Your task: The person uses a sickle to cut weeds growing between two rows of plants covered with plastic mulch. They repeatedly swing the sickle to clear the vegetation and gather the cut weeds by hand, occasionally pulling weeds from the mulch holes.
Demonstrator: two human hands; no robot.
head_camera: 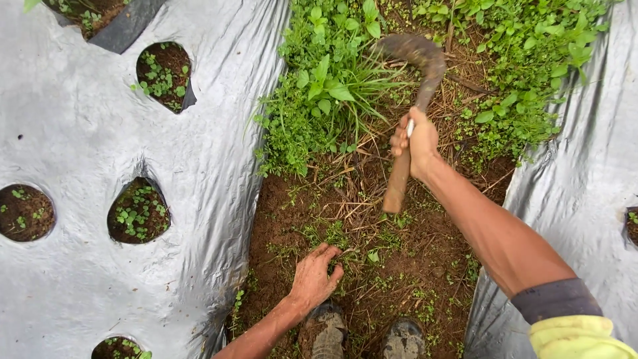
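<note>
Place: a narrow dirt furrow (372, 266) running between two beds covered in silver plastic sheet (86, 133), one on the left and one on the right.
Right hand: the right hand (415, 139) is raised over the middle of the furrow, fingers clamped tight round the wooden handle of a sickle (415, 86).
Sickle: its curved, soil-caked blade points to the far side and hooks left over the tall weeds (325, 93); the handle's butt end hangs down toward the near side, below the fist.
Left hand: the left hand (316, 276) is low at the near end of the furrow, palm down on the soil, fingers spread apart and pressing into short green sprouts and dry straw. It grips nothing that I can make out.
Weeds: a thick clump stands at the far left of the furrow, hard against the edge of the left sheet; a second leafy patch lies far right.
Cleared ground: the near half of the furrow is mostly bare brown earth with scattered cut stalks.
Boots: two muddy boots (325, 332) stand at the near edge, just beside the left hand.
Planting holes: round holes (138, 213) in the left sheet hold small seedlings.
Step in hand: by my reading, weeding the furrow, with the blade poised above the uncut clump.
Next move calls for: likely a cut low at the clump's base, kept off the plastic edge and well apart from the left hand.
</note>
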